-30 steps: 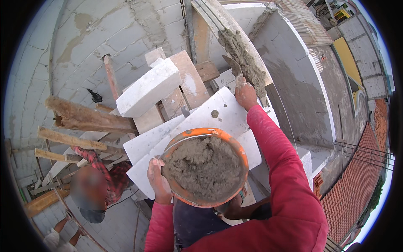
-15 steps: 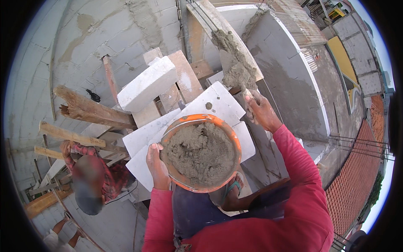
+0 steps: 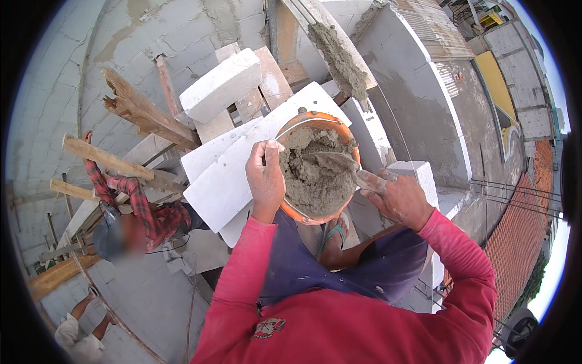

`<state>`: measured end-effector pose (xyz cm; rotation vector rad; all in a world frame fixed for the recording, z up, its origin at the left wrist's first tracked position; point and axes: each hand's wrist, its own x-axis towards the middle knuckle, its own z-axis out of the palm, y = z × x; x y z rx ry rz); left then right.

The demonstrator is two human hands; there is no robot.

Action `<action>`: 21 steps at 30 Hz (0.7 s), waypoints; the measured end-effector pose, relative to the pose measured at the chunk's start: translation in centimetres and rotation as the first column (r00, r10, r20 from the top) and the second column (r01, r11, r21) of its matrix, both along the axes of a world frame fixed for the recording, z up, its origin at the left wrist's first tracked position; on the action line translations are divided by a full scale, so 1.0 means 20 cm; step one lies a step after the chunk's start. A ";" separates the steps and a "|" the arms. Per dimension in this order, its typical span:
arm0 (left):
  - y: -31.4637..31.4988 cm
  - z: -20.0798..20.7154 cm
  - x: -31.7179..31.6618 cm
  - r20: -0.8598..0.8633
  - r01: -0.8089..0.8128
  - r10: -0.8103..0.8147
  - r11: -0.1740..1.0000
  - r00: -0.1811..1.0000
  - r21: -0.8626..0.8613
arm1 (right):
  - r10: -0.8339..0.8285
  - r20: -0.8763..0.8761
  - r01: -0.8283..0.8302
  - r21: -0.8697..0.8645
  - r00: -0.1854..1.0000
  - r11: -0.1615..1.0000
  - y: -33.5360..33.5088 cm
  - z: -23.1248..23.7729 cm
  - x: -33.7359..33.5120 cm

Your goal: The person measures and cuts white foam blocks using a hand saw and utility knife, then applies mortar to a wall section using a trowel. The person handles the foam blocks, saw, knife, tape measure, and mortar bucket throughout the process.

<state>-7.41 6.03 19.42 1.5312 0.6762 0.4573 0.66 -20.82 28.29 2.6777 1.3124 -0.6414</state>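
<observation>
My left hand (image 3: 265, 185) grips the rim of an orange bucket (image 3: 334, 117) at its left side, thumb up. Wet grey mortar (image 3: 308, 188) fills much of the bucket, which tilts a little. In my right hand (image 3: 403, 199) is a trowel (image 3: 332, 160), held by its handle over the bucket's right rim. Its blade lies in the mortar, partly coated. Beyond the bucket, a bed of mortar (image 3: 342, 64) runs along the top of a narrow wall. White blocks (image 3: 227, 176) lie under and left of the bucket.
Another white block (image 3: 221, 85) rests on boards at the back. Rough timbers (image 3: 148, 115) jut out on the left, where a person in a checked shirt (image 3: 145, 227) reaches up. Another person's legs (image 3: 91, 318) show lower left. Thin rods (image 3: 515, 193) stick out at right.
My right hand has brought the trowel back from the wall top into the bucket. The bucket and my left hand have shifted right and away from me. The person at left has raised an arm.
</observation>
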 end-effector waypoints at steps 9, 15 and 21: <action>-0.02 -0.04 -0.01 0.030 -0.038 0.036 0.996 0.999 0.075 | -0.228 -0.623 0.459 0.238 0.748 0.856 0.19 -0.34 -0.21; 0.11 -0.06 -0.02 -0.035 -0.024 0.020 0.992 0.999 -0.127 | -0.310 -0.940 0.729 -0.113 0.142 0.676 0.13 -0.15 -0.24; 0.36 -0.26 -0.05 0.086 -0.017 0.044 0.958 0.995 -0.288 | -0.201 -0.974 0.739 -0.213 -0.107 0.639 0.10 -0.10 -0.09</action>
